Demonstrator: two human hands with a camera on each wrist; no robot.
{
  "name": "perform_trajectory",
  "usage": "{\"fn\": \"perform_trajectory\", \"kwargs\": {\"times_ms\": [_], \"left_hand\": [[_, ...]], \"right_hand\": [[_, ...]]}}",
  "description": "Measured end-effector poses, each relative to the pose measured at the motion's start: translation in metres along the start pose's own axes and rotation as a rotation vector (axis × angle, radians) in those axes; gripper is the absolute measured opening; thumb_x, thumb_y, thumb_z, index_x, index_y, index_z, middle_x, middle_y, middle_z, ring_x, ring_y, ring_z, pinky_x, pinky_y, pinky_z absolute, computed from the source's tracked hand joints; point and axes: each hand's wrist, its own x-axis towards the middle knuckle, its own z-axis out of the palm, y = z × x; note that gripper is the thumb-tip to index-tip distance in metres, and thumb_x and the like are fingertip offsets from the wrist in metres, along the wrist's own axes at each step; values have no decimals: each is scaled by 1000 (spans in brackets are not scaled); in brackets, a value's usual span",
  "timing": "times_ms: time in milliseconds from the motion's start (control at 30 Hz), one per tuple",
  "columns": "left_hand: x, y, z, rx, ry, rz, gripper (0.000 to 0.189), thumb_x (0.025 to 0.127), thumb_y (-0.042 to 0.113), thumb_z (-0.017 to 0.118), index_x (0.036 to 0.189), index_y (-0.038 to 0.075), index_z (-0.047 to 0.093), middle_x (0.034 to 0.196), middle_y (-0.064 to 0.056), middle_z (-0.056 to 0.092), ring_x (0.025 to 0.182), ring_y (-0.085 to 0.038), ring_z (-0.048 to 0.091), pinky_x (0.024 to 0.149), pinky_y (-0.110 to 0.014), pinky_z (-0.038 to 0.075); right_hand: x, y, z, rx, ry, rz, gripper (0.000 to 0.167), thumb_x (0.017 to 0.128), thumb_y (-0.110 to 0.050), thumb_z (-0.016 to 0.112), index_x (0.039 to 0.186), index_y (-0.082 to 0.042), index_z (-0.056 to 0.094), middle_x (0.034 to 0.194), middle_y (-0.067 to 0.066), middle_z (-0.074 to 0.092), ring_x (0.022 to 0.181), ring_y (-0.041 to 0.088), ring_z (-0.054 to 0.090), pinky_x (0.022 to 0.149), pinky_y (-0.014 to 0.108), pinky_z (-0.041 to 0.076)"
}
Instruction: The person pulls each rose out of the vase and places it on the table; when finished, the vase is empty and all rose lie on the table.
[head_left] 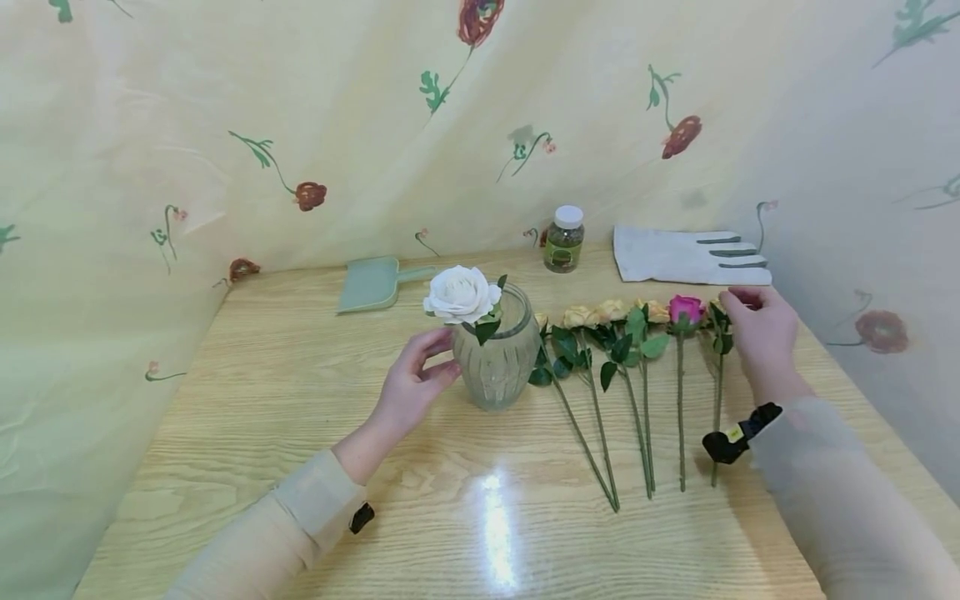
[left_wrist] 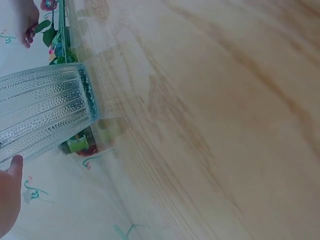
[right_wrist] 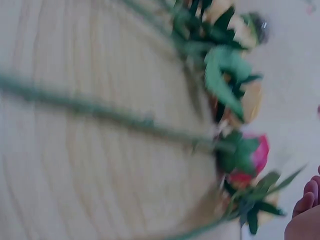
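Observation:
My left hand (head_left: 415, 379) holds the left side of a ribbed glass vase (head_left: 495, 367), its thumb against the glass and its other fingertips partly hidden. A white rose (head_left: 461, 295) stands in the vase, its bloom leaning over the left rim. My right hand (head_left: 768, 329) is beside the head of the rightmost yellow rose (head_left: 720, 329), fingers bent. In the right wrist view a gap shows between those fingers and the yellow rose (right_wrist: 260, 207). Just left of it lies a pink rose (head_left: 685, 311). Several yellow roses (head_left: 611, 311) lie between it and the vase, stems toward me.
At the back of the wooden table (head_left: 300, 400) are a pale green dustpan (head_left: 369, 283), a white-lidded jar (head_left: 564, 242) and a white glove (head_left: 675, 256). A flower-patterned cloth (head_left: 360, 125) hangs behind and along the sides.

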Motion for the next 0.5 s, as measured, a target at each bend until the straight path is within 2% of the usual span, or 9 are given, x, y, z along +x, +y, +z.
{"fn": "perform_trajectory", "kwargs": {"times_ms": [100, 200, 400, 500], "left_hand": [[0, 2, 2, -10, -10, 3, 47, 86, -9, 60, 130, 0, 48, 125, -17, 49, 117, -31, 49, 94, -33, 50], [0, 3, 3, -17, -22, 3, 47, 86, -8, 60, 130, 0, 47, 125, -17, 49, 118, -31, 49, 95, -33, 49], [-1, 2, 2, 5, 1, 9, 48, 85, -9, 60, 130, 1, 47, 124, -17, 50, 117, -30, 50, 92, -33, 51], [-2, 2, 1, 8, 0, 16, 48, 86, -8, 60, 131, 1, 47, 124, -18, 50, 117, -31, 50, 93, -33, 51]], "right_hand": [[-7, -16, 5, 27, -12, -48, 51, 88, -50, 55, 125, -14, 56, 100, -12, 48, 89, 3, 44, 68, 16, 43], [-17, -35, 10, 62, -67, -98, 57, 88, -50, 55, 131, -12, 53, 102, -12, 49, 89, 2, 46, 66, 13, 44], [-41, -77, 32, 171, -259, -236, 53, 89, -44, 59, 130, -12, 53, 103, -4, 53, 78, 7, 48, 54, 15, 45], [-55, -96, 45, 216, -367, -283, 51, 89, -41, 60, 129, -10, 53, 102, -3, 54, 78, 9, 49, 58, 18, 46]]}}
